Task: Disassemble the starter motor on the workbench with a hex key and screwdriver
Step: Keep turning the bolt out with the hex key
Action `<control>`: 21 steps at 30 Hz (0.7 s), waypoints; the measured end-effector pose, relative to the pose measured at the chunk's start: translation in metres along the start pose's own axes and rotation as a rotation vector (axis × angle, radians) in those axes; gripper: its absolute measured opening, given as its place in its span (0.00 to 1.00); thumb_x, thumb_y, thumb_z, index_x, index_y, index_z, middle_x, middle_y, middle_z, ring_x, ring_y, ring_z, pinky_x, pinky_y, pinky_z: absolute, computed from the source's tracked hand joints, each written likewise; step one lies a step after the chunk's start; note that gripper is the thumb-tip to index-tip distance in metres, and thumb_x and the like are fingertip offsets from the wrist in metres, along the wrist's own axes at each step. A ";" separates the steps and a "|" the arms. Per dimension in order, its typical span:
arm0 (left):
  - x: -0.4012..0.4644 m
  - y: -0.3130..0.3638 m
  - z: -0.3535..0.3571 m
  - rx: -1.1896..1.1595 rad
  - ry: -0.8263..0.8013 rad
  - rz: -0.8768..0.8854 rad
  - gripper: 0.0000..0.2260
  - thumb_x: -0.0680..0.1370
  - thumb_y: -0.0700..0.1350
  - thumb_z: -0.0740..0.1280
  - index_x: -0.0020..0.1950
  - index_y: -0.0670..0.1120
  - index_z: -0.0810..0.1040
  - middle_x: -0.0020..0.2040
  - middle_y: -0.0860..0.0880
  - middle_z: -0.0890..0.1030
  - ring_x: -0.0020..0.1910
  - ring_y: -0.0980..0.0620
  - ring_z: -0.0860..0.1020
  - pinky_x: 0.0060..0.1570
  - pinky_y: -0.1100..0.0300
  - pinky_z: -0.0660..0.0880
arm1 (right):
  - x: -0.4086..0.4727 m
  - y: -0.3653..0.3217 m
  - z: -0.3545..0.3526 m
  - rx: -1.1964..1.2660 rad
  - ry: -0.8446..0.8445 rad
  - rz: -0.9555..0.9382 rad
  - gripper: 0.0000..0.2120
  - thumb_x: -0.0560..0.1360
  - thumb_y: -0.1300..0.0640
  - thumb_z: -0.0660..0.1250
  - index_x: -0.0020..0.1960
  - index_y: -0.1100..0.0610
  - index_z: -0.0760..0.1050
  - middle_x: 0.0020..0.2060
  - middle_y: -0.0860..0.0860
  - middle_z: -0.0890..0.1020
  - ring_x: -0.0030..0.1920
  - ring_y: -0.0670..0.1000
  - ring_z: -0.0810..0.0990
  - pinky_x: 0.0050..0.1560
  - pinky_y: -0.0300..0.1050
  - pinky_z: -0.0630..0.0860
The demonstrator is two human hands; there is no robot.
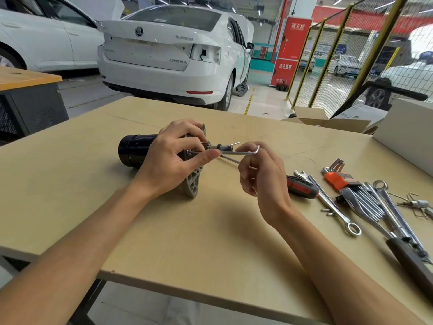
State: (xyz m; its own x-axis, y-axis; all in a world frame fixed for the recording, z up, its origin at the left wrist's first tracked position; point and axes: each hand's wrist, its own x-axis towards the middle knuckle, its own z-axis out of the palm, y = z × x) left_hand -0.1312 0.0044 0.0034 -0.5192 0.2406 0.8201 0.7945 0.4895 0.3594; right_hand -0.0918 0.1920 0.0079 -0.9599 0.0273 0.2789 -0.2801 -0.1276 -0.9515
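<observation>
The starter motor (134,150) lies on its side on the workbench (210,231), black cylinder to the left, grey flange (194,184) facing right. My left hand (173,158) grips the flange end, its thumb stretched along the shaft of a silver hex key (246,152). The key's tip sits at the flange face beside my left fingers. My right hand (260,174) pinches the bent end of the hex key. A red and black screwdriver (301,186) lies just right of my right hand, its shaft running under that hand.
Right of the hands lie combination wrenches (328,202), an orange hex key set (337,178), a ratchet handle (407,256) and small bits (417,205). A white box (405,134) and open cartons (328,120) stand at the back right. A white car (173,55) is parked beyond the bench.
</observation>
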 end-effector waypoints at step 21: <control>-0.001 -0.003 0.001 0.037 0.002 0.036 0.20 0.75 0.58 0.68 0.37 0.42 0.81 0.48 0.48 0.81 0.61 0.46 0.77 0.60 0.38 0.72 | -0.002 -0.003 0.003 0.105 -0.166 0.016 0.26 0.78 0.43 0.54 0.28 0.53 0.75 0.20 0.49 0.65 0.21 0.47 0.62 0.24 0.37 0.59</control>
State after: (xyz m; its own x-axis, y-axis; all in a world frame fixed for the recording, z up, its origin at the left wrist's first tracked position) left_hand -0.1335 0.0030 0.0013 -0.4900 0.2569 0.8330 0.8002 0.5116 0.3129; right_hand -0.0891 0.1889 0.0107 -0.9471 -0.1385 0.2896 -0.2537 -0.2299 -0.9396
